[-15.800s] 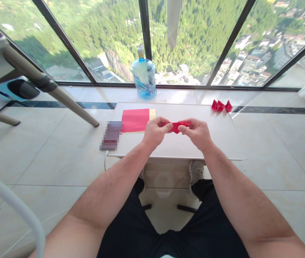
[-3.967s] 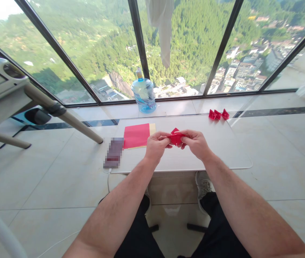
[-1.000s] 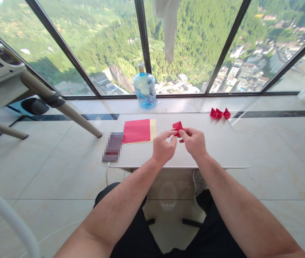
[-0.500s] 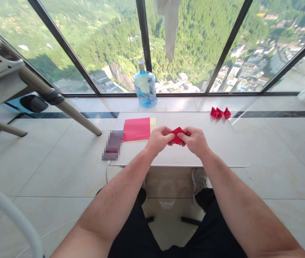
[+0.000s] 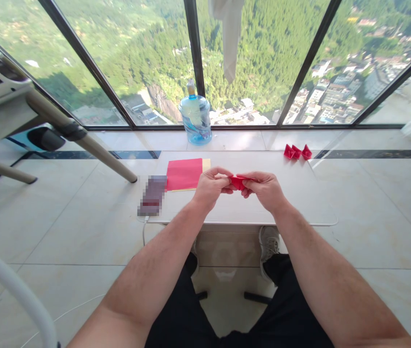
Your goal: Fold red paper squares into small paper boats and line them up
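We hold the folded red paper (image 5: 238,183) over the middle of the white surface (image 5: 310,193), well in from its left and right edges; whether it touches the top we cannot tell. Our left hand (image 5: 213,186) pinches one side between thumb and fingertips, and our right hand (image 5: 262,188) pinches the other, its lower fingers curled beneath. To work this fold well, we judge that both thumbs should press evenly and ease the layers rather than tug, since paper could tear at a sharp crease; lining up the edges before pressing hard should give a cleaner line. The paper looks small and bright red, its lower part narrowing toward the surface's near edge, with much of it (the inner layers especially) hidden by our fingers. Three small red folded pieces (image 5: 297,152) with peaked tips sit at the far right corner, while a red sheet (image 5: 184,174) lies near the far left corner, over a pale yellow sheet (image 5: 206,165).
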A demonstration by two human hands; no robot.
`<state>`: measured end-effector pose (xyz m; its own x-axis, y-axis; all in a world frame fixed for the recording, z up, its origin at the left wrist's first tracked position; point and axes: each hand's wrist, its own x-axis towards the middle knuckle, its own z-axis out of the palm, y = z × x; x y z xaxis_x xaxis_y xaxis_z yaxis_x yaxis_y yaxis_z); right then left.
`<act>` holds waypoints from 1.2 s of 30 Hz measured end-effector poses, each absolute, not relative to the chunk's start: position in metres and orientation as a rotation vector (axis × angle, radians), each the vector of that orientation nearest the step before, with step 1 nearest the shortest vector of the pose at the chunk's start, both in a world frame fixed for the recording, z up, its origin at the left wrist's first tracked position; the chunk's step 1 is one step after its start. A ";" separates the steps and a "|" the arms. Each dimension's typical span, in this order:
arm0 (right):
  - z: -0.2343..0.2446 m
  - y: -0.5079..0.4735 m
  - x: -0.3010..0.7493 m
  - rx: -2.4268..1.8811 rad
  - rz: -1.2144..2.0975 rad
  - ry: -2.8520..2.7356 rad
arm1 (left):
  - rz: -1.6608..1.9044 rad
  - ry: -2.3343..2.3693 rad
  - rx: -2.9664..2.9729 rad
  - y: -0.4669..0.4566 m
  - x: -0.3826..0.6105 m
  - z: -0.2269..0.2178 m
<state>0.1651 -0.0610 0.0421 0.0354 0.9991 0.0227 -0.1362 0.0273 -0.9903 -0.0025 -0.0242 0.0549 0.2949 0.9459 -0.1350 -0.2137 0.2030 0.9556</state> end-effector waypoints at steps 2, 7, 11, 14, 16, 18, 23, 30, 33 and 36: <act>0.043 -0.061 0.165 -1.082 1.230 -1.081 | 0.998 0.896 1.033 -0.025 -0.002 0.055; 0.041 -0.060 0.165 -1.048 1.262 -1.051 | 1.017 0.918 1.071 -0.026 -0.002 0.058; 0.038 -0.059 0.164 -1.048 1.265 -1.027 | 1.020 0.949 1.072 -0.028 -0.002 0.060; 0.038 -0.060 0.164 -1.045 1.281 -1.030 | 1.019 0.973 1.146 -0.028 -0.001 0.059; 0.039 -0.061 0.165 -1.034 1.300 -1.025 | 1.059 0.998 1.220 -0.028 -0.001 0.057; 0.041 -0.061 0.165 -1.051 1.285 -1.022 | 1.123 1.023 1.293 -0.027 -0.001 0.055; 0.040 -0.059 0.165 -1.170 1.123 -1.097 | 1.144 1.008 1.408 -0.027 -0.002 0.050; 0.036 -0.057 0.166 -1.177 1.080 -1.176 | 1.013 1.092 1.463 -0.025 -0.003 0.047; 0.034 -0.056 0.166 -1.193 1.036 -1.204 | 0.997 1.124 1.455 -0.025 -0.004 0.049; 0.033 -0.055 0.166 -1.200 1.024 -1.204 | 0.992 1.130 1.472 -0.025 -0.004 0.049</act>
<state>0.1656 -0.0554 0.0326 0.1105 0.9868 0.1180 0.0415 0.1140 -0.9926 -0.0039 -0.0254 0.0490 0.2298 0.9726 0.0351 0.1611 -0.0736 0.9842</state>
